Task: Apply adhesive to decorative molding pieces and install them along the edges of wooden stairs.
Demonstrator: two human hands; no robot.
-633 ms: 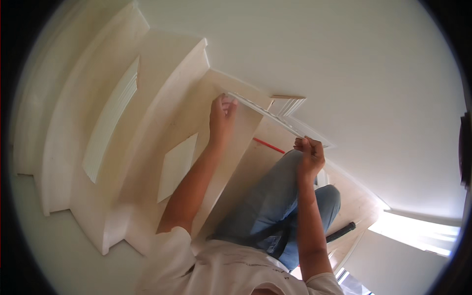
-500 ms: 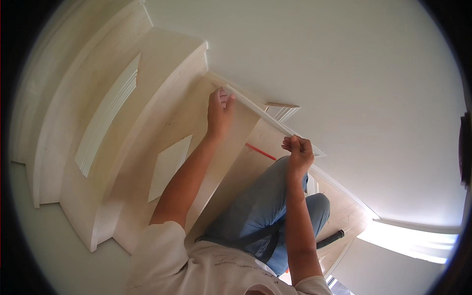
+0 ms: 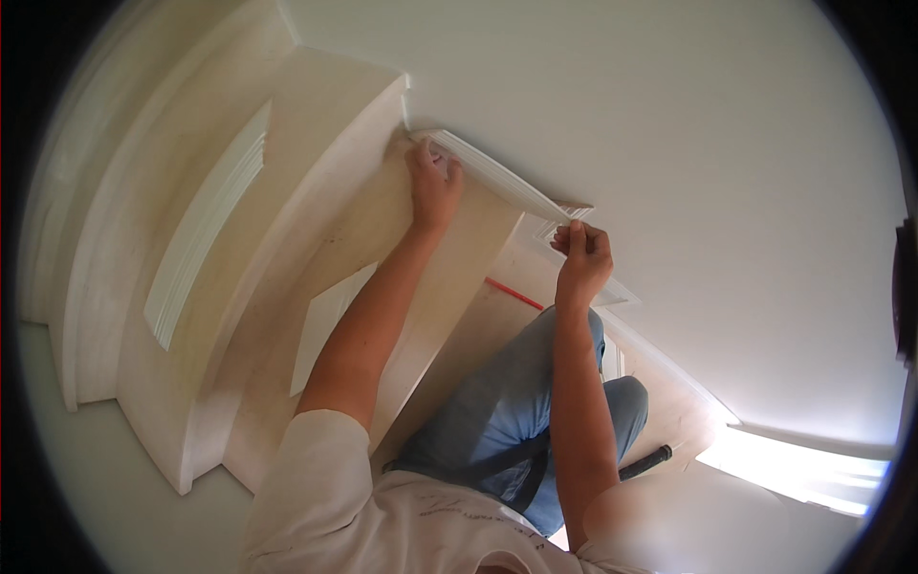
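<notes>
A white grooved skirting piece (image 3: 502, 180) spans between my two hands along the stair tread's wall side. My left hand (image 3: 435, 182) grips its far end, fingers curled round the edge close to the stair riser. At its near end, my right hand (image 3: 585, 263) pinches it between thumb and fingers. The piece is tilted, its grooved face turned up toward the wall. Partly behind it, another grooved trim piece (image 3: 577, 211) shows against the white wall (image 3: 688, 172).
Wooden stairs (image 3: 316, 143) climb to the left. Loose white trim pieces (image 3: 212, 225) lie on the treads, one (image 3: 323, 320) partly behind my left arm. A red pencil (image 3: 514, 293) lies beside my knee. A black handle-like object (image 3: 646, 463) is right of my legs.
The skirting piece has tipped so that its grooved face shows. Its near end and my right hand have moved up and away from me; my left hand has shifted slightly farther away.
</notes>
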